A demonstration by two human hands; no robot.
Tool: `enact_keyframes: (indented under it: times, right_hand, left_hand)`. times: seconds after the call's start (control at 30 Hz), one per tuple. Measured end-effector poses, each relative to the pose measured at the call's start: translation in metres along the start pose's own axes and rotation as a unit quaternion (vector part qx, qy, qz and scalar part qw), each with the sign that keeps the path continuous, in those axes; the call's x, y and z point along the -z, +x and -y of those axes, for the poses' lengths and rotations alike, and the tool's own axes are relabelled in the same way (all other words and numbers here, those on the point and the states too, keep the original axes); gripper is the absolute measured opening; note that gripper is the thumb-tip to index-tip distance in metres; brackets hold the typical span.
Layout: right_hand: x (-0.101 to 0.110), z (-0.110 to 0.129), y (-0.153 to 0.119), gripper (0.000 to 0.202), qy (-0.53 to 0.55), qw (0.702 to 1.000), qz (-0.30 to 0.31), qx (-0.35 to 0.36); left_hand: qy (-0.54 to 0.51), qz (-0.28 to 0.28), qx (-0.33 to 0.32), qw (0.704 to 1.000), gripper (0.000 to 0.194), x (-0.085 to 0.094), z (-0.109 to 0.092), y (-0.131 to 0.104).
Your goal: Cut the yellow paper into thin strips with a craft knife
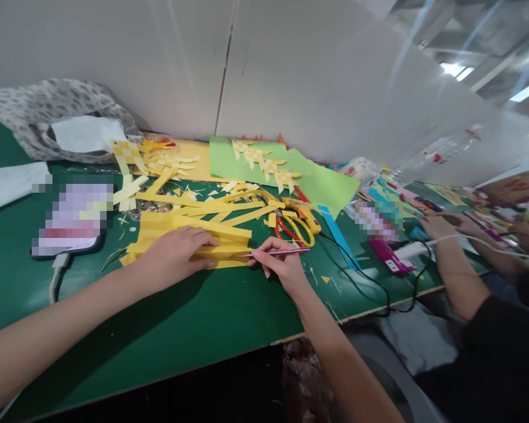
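Back from the front edge of the counter, I see creased yellow paper, probably light and easily bent; I'd hold its folds. My left hand rests on it; my right hand pinches a pink pen-like tool.

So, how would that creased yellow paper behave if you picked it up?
The yellow paper looks thin, so it is probably light. Its creases suggest it would likely bend along the folds, perhaps springing up if the left hand lifted.
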State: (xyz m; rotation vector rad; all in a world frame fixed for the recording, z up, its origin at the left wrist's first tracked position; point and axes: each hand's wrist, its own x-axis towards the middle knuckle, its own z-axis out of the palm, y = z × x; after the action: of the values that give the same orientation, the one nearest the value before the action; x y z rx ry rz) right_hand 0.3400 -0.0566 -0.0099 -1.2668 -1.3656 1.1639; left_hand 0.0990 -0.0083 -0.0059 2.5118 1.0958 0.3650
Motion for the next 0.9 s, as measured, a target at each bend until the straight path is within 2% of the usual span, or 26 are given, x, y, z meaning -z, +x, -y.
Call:
enact_keyframes:
  times: [0.27,0.4,0.73,0.9]
  right_hand:
    - [0.003,-0.002,0.001,0.024,-0.001,1.000,0.005,-0.001]
    - [0.006,-0.001,0.000,0.024,0.006,1.000,-0.016,-0.004]
    - [0.032,-0.001,-0.003,0.024,-0.011,0.999,-0.039,-0.012]
    - [0.033,0.002,-0.007,0.023,-0.004,0.999,-0.047,0.000]
  left_hand:
    - [-0.015,0.004,0.007,1.000,0.028,-0.001,0.001,0.000]
    - [-0.015,0.005,0.011,1.000,0.030,-0.001,0.001,0.000]
    - [-0.004,0.011,0.018,1.000,0.034,0.000,0.000,0.000]
    - [-0.005,0.012,0.019,1.000,0.032,0.001,0.000,0.000]
